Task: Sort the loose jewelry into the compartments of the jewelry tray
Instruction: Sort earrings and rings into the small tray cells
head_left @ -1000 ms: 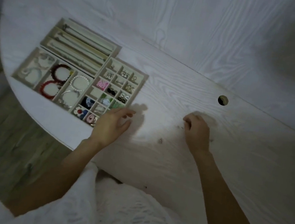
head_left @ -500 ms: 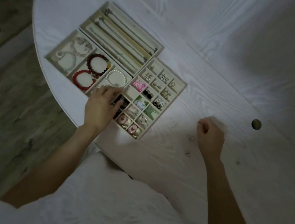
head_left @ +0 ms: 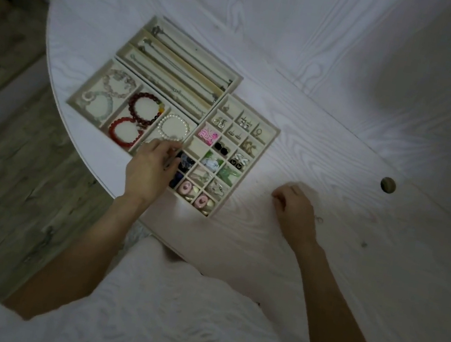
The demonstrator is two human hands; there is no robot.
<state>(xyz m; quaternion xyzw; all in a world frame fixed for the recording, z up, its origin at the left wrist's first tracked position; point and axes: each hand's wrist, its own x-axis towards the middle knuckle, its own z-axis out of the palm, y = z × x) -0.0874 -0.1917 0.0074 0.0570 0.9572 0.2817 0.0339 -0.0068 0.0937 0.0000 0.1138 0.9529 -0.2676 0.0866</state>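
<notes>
Blurred left hand fingertips

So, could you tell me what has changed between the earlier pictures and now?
The left hand moved from the table beside the small-compartment tray across its near-left corner, and its fingertips now reach the bracelet tray by the pearl bracelet; whether it holds anything cannot be told. The right hand stayed curled on the table. The jewelry in the trays looks unchanged; the camera itself shifted.

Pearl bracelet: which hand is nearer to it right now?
Left. The left hand sits at the tray edge just below the pearl bracelet, fingertips almost at it. The right hand rests on the table, well off to the tray's right.
</notes>
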